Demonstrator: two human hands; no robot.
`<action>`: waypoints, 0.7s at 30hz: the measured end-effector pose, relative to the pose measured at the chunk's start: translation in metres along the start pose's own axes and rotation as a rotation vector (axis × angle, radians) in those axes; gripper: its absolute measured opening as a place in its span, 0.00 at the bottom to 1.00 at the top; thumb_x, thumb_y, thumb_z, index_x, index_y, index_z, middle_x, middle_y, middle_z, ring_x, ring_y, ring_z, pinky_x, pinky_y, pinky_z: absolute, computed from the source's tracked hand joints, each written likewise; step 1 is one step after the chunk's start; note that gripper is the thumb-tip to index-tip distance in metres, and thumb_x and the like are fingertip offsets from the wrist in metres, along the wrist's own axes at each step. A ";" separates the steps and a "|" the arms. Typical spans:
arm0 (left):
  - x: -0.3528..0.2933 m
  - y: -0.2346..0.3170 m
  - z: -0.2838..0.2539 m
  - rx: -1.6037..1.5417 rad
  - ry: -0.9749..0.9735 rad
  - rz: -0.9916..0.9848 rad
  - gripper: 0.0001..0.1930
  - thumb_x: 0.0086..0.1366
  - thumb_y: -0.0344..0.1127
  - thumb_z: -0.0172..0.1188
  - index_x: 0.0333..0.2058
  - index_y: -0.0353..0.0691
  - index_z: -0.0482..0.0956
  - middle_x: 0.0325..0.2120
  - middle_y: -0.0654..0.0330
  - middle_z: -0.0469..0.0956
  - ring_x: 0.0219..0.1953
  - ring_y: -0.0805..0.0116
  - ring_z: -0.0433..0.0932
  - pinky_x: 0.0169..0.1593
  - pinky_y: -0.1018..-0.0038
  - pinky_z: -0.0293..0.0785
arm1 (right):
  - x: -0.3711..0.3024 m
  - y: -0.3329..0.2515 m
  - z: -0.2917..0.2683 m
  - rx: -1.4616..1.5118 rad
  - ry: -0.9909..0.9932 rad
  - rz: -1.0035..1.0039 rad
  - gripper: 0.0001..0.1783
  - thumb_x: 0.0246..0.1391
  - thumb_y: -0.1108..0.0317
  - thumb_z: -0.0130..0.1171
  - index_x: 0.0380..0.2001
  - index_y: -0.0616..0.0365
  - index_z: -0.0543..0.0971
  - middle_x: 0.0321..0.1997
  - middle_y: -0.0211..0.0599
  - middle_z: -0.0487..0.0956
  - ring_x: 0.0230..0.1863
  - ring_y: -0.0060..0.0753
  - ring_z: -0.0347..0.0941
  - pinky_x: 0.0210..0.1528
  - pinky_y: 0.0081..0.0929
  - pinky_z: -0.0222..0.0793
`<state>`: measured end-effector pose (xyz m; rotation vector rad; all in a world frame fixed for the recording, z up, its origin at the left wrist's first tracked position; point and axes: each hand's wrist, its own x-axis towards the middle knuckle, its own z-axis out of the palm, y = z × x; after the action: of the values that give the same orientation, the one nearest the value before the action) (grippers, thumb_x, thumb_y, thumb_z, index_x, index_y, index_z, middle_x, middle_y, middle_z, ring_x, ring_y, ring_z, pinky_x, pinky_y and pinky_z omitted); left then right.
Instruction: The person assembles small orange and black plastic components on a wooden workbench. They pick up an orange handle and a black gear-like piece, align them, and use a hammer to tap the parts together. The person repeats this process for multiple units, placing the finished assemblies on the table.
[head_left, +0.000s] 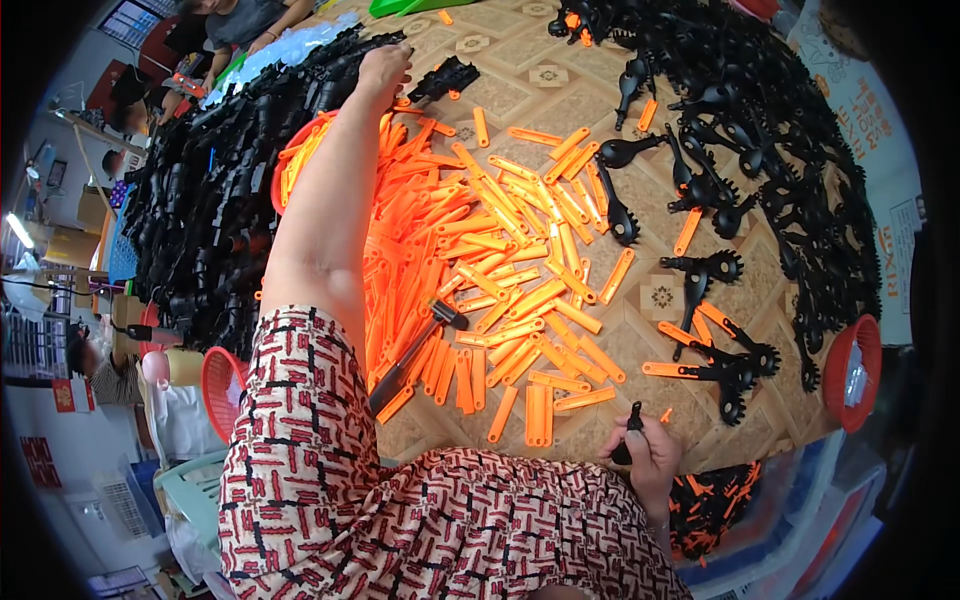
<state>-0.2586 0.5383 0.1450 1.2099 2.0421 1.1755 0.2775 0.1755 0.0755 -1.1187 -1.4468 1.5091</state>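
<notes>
Right hand (648,450): at the near edge of the patterned worktop (650,270), to the near right of the pile of orange strips (415,240). Its fingers are closed around a small black piece (634,422), which points roughly upward. Below this hand, further right of the pile, a translucent bin (768,540) contains black and orange pieces. A dark bar-shaped tool (400,370) lies aslant over the pile's near-left side. Right of the pile: black toothed parts (738,370), a few touching orange strips; further right, a red basket (868,385). Left of the pile: a long black heap (205,220), separate pieces hard to make out. Left hand (385,72): at the pile's far end, forearm extended over the pile, fingers curled; cannot tell how far open, or whether anything is gripped. A black part (446,80) lies just to its right. Past the pile, far left, sits another person (245,22).
</notes>
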 end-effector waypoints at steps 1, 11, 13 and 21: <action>0.004 -0.007 -0.004 0.091 -0.017 0.026 0.29 0.74 0.56 0.55 0.63 0.42 0.75 0.47 0.54 0.84 0.45 0.60 0.82 0.48 0.61 0.76 | -0.002 -0.001 -0.001 0.010 -0.005 0.002 0.09 0.68 0.74 0.52 0.42 0.70 0.79 0.27 0.39 0.83 0.27 0.29 0.82 0.34 0.28 0.80; 0.041 -0.020 -0.007 0.970 0.116 0.418 0.29 0.65 0.52 0.64 0.64 0.58 0.74 0.53 0.49 0.82 0.56 0.48 0.80 0.57 0.56 0.77 | 0.019 0.004 0.006 0.017 0.016 -0.003 0.08 0.66 0.77 0.52 0.42 0.70 0.79 0.26 0.39 0.83 0.26 0.28 0.81 0.32 0.27 0.78; 0.054 -0.009 -0.022 0.968 0.195 0.437 0.27 0.66 0.52 0.62 0.63 0.57 0.75 0.53 0.50 0.81 0.57 0.49 0.79 0.58 0.56 0.76 | 0.020 0.002 0.008 0.015 0.036 0.028 0.08 0.66 0.78 0.52 0.42 0.70 0.79 0.26 0.39 0.83 0.26 0.28 0.81 0.32 0.27 0.77; 0.101 -0.045 -0.089 1.006 0.279 0.346 0.20 0.67 0.46 0.58 0.57 0.58 0.81 0.49 0.48 0.83 0.54 0.48 0.82 0.55 0.51 0.78 | 0.024 0.006 0.009 0.072 0.017 0.027 0.08 0.66 0.78 0.52 0.41 0.70 0.79 0.25 0.39 0.82 0.25 0.30 0.82 0.32 0.28 0.78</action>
<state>-0.3947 0.5773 0.1538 1.9851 2.8452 0.3839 0.2617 0.1948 0.0670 -1.1089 -1.3602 1.5547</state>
